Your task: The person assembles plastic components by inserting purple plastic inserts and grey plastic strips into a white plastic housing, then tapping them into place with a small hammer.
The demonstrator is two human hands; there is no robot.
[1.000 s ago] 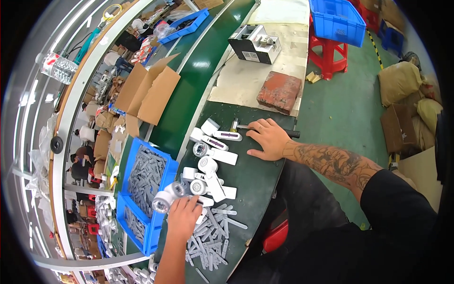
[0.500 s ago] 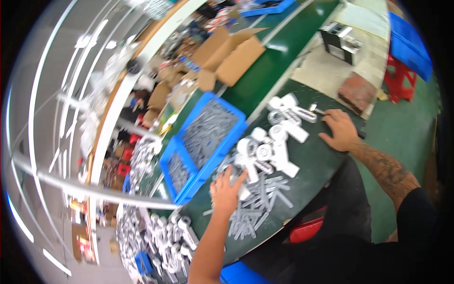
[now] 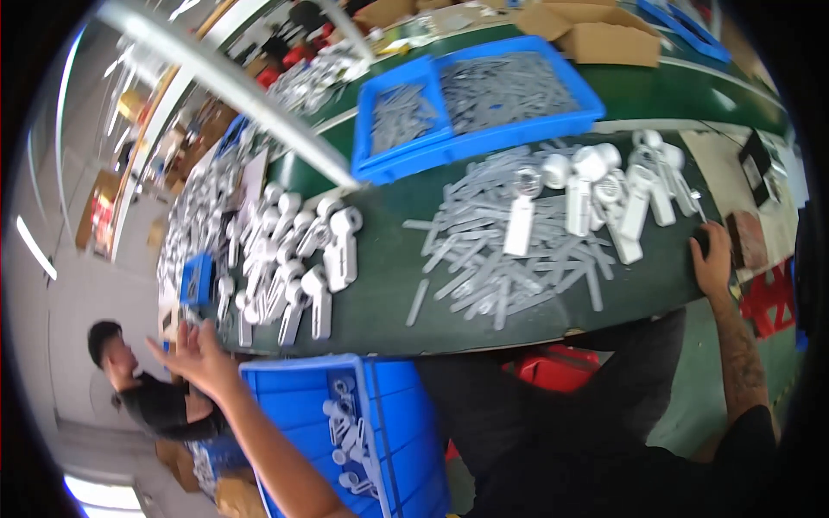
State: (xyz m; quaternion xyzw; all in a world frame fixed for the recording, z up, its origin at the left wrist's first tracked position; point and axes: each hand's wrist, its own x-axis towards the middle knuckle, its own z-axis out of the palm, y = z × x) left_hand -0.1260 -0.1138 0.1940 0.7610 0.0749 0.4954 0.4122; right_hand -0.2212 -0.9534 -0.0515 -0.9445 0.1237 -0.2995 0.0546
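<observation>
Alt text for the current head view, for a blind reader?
An open left hand, nothing visible in it, is stretched out near white handheld devices on a dark green bench; the right hand is at a black handle, far right. Between the hands lie grey strips and more white devices, with blue trays of strips behind.

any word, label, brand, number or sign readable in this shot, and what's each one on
None: no text is readable here.
White handheld pieces: any lettering is too small and blurred to read.
Black-and-white machine at the right edge: any marking is too blurred to read.
Open cardboard box: nothing legible.
Large blue bin: no readable label on its visible walls.
</observation>
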